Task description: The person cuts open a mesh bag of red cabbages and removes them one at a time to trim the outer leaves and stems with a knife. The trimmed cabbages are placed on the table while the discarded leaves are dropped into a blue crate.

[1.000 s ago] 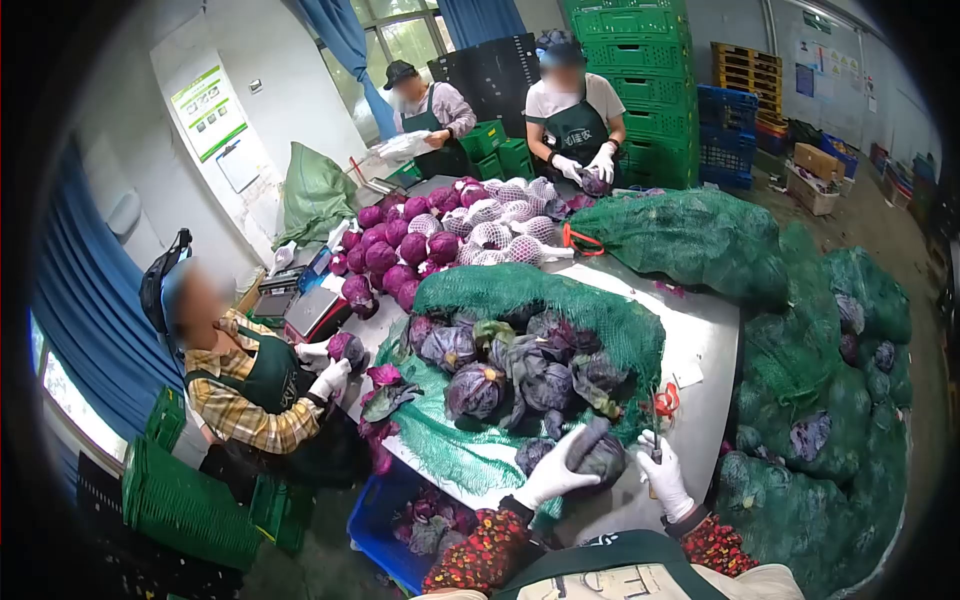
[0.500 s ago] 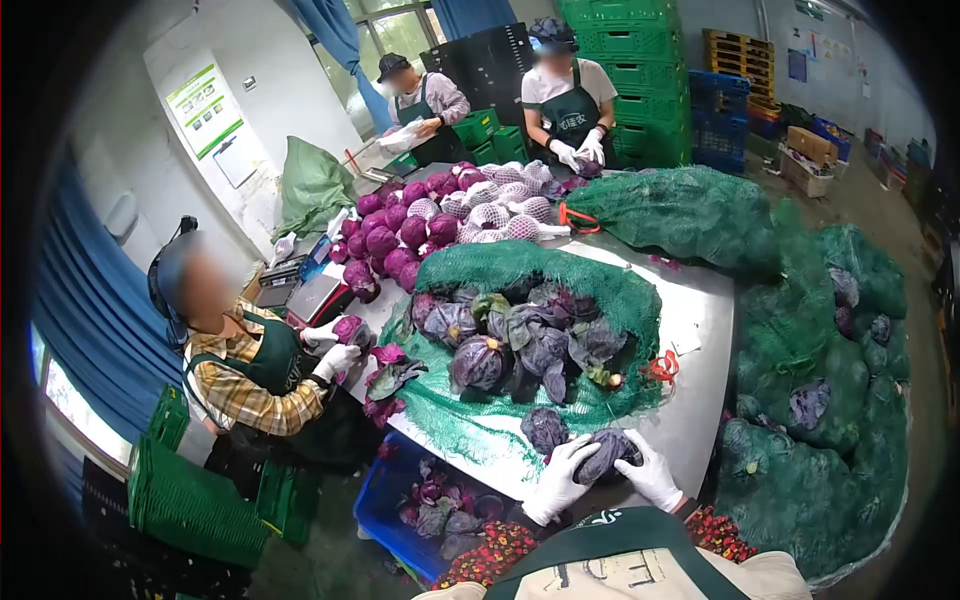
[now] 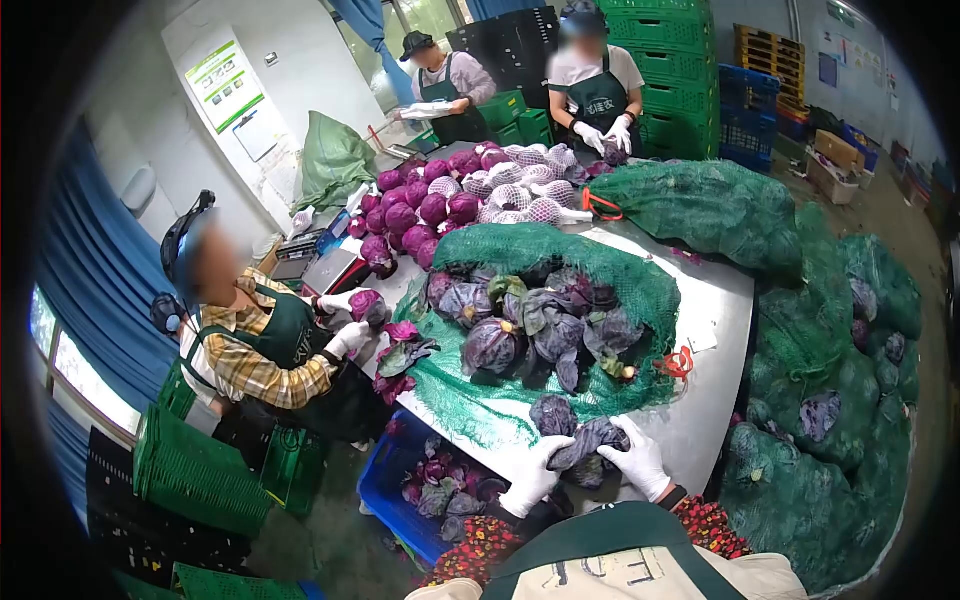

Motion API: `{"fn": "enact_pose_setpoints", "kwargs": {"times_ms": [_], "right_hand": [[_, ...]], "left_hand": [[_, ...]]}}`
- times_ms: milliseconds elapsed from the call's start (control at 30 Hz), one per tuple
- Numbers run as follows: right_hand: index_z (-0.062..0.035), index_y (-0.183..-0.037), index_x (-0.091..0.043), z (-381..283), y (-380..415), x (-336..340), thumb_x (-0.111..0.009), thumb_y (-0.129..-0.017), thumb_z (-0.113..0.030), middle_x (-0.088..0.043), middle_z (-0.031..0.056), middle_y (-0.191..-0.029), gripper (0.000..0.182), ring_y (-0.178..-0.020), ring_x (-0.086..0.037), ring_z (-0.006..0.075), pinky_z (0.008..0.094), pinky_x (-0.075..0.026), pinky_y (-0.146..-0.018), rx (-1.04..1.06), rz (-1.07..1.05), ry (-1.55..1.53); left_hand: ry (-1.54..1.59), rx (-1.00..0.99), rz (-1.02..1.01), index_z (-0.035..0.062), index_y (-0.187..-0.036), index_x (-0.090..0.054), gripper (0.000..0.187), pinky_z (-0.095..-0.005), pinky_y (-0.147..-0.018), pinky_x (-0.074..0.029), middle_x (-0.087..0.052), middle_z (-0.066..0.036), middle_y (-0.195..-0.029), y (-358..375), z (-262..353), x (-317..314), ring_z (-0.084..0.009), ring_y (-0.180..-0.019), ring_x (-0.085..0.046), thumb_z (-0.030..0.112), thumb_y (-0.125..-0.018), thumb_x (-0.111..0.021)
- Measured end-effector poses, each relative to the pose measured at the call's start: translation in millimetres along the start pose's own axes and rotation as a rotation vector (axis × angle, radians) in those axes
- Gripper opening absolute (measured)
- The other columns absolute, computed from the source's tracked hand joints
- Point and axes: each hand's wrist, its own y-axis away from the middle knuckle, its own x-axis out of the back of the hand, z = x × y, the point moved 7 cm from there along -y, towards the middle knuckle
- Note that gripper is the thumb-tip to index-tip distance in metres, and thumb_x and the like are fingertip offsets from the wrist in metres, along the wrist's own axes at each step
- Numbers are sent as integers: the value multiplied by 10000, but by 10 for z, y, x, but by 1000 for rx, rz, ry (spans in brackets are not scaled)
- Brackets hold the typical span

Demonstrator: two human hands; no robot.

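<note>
- The dark purple, leafy red cabbage head (image 3: pixel 590 442) lay at the near edge of the grey metal surface (image 3: pixel 715 330), just in front of the open green mesh sack (image 3: pixel 560 270) of cabbages.
- Its long axis ran roughly left to right, tilted slightly up toward the right; which end was the stalk could not be told.
- The right hand (image 3: pixel 640 460), in a white glove, gripped the cabbage head from the right and top, fingers curled over it.
- The left hand (image 3: pixel 530 477), also white-gloved, had its fingertips on the cabbage head's loose outer leaves at the lower left and hung partly past the surface edge.
- Half a second before, both hands had cupped the cabbage head evenly; by this moment the left hand had dropped lower and leftward.
- Another purple cabbage (image 3: pixel 553 412) sat just left of and behind the held one.
- Red-handled scissors (image 3: pixel 680 362) lay on the surface right of the sack.
- A blue plastic crate (image 3: pixel 385 480) of leaf trimmings stood below the sack.
</note>
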Motion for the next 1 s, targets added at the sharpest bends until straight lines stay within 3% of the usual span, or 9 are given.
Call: {"fn": "enact_pose_setpoints", "kwargs": {"times_ms": [67, 333, 467, 633, 733, 800, 933, 967, 1000], "right_hand": [[-97, -1243, -569, 67, -10, -6, -777, -755, -358, -616, 169, -1205, 592, -1085, -606, 329, 377, -489, -893, -12, 25, -20], [-94, -1227, -567, -49, -29, 36, -746, -772, -415, -667, 170, -1073, 585, -975, -647, 336, 378, -507, -824, -105, 29, -6], [-92, -1233, -560, 15, 40, -13, -745, -773, -413, -650, 182, -1115, 590, -1024, -627, 345, 390, -499, -857, -124, 32, 11], [-65, -1236, -547, 89, 48, -99, -744, -771, -416, -591, 206, -1226, 615, -1106, -580, 371, 407, -473, -919, -84, 38, 33], [-57, -1238, -540, 83, 38, -115, -743, -771, -412, -593, 205, -1217, 620, -1095, -584, 374, 409, -476, -913, -87, 31, 42], [-57, -1239, -538, 36, 20, -91, -741, -774, -409, -601, 203, -1201, 617, -1079, -590, 373, 410, -477, -909, -69, 49, 53], [-48, -1243, -526, 33, -29, -57, -736, -778, -401, -636, 217, -1090, 620, -988, -620, 381, 415, -494, -857, -98, 80, -3], [-44, -1245, -522, 98, -59, -78, -736, -779, -402, -640, 222, -1073, 625, -977, -623, 383, 417, -497, -849, -126, 75, -46], [-33, -1246, -516, 54, -78, -50, -730, -784, -404, -645, 234, -1049, 630, -957, -629, 388, 427, -499, -843, -166, 51, -55]], "left_hand": [[-30, 26, 13, 20, -1071, -659, 398, -327, -838, -512, -678, -127, -1009, -23, 66, 82, -259, -943, -661, -115, -698, -634], [-59, -3, -3, 38, -1092, -652, 431, -318, -849, -502, -678, -109, -1016, 10, -37, 197, -224, -948, -658, -113, -689, -659], [30, 171, 52, 31, -1127, -627, 448, -306, -910, -476, -658, -94, -1059, 210, -336, 342, -202, -1009, -622, -101, -702, -682], [52, 235, 141, 45, -1128, -643, 396, -313, -858, -497, -677, -97, -1022, 428, -489, 510, -197, -970, -641, -80, -753, -675], [55, 235, 118, 28, -1177, -619, 430, -315, -862, -496, -676, -92, -1068, 498, -522, 514, -182, -983, -635, -129, -777, -609], [332, 419, 199, 22, -1133, -647, 347, -308, -927, -471, -673, -78, -1097, 575, -604, 548, -177, -1021, -625, -92, -806, -632], [606, 403, 368, -10, -1074, -607, 473, -272, -844, -483, -685, -107, -1025, 703, -866, 845, -185, -945, -647, -223, -717, -380], [64, 469, 316, 8, -1158, -564, 444, -350, -915, -454, -621, -147, -1170, 1009, -1489, 1048, -265, -1049, -600, -89, -725, -568], [-440, 541, 275, 26, -1210, -519, 543, -442, -953, -407, -538, -162, -1240, 993, -1224, 1122, -316, -1115, -527, 53, -693, -684]]}}
